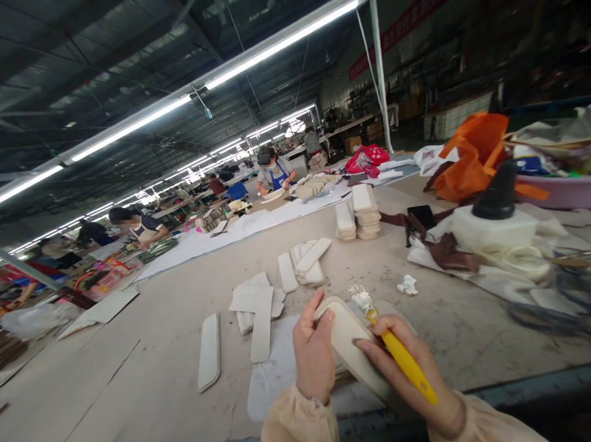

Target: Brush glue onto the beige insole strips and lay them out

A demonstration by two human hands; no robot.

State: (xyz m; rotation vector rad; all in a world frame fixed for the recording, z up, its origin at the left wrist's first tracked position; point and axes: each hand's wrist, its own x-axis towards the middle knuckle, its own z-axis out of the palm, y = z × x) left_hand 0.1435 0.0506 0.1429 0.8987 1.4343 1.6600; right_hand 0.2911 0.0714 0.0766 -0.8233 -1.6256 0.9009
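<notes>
My left hand (314,346) is closed on the upper end of a long cream padded strip with rounded corners (350,338), its thumb lying on the face. In my right hand (418,353) is a brush with a yellow handle (401,354), its bristles caked with white paste and pointing up and away. The fingers of that hand also touch the strip's right edge. A white sheet (269,376) lies beneath. To the left are a single pale strip (208,352) and a loose pile of flat strips (261,310).
Beyond my hands sit more strips (305,260) and two neat stacks (365,210). A crumpled white scrap (407,285) lies to the right, near a white container with a black cone (495,215). A pink basin (568,187) and orange cloth (471,153) stand behind. Co-workers (275,172) sit farther off.
</notes>
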